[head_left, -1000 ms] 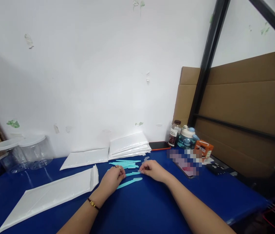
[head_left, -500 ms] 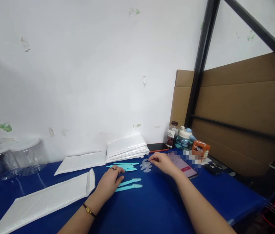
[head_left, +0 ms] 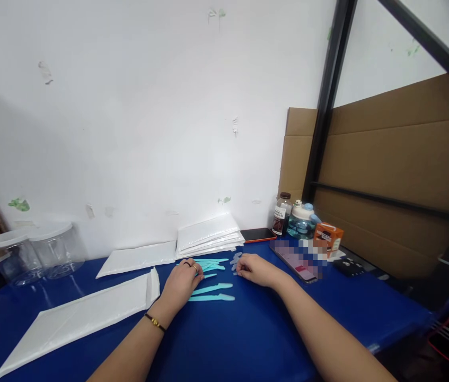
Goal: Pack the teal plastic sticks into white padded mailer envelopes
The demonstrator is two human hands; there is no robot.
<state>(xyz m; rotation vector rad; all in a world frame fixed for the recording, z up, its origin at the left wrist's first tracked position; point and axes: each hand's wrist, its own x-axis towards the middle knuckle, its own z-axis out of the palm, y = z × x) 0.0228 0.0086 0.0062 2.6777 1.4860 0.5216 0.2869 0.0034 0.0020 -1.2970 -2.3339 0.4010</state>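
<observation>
— On the blue table (head_left: 248,339), what surrounds the hands?
— White mailers (head_left: 77,318), clear jars (head_left: 37,254), bottles (head_left: 299,220), a phone (head_left: 258,235).
— Anything unclear?
— Small clear pieces (head_left: 235,261) by the right hand (head_left: 254,269); its curled grip can't be judged.
— The left hand (head_left: 180,284)?
— Resting flat on thin teal sticks (head_left: 210,292) mid-table, grasping nothing.

A blue worktop (head_left: 248,339) carries a long white padded mailer (head_left: 77,318) at the left, a stack of white mailers (head_left: 208,236) by the wall, and two clear plastic jars (head_left: 33,254) at far left. A red-edged phone (head_left: 259,235), a brown-capped bottle (head_left: 282,214), a blue-lidded jar (head_left: 300,222) and an orange box (head_left: 327,237) sit before cardboard sheets (head_left: 399,170).
</observation>
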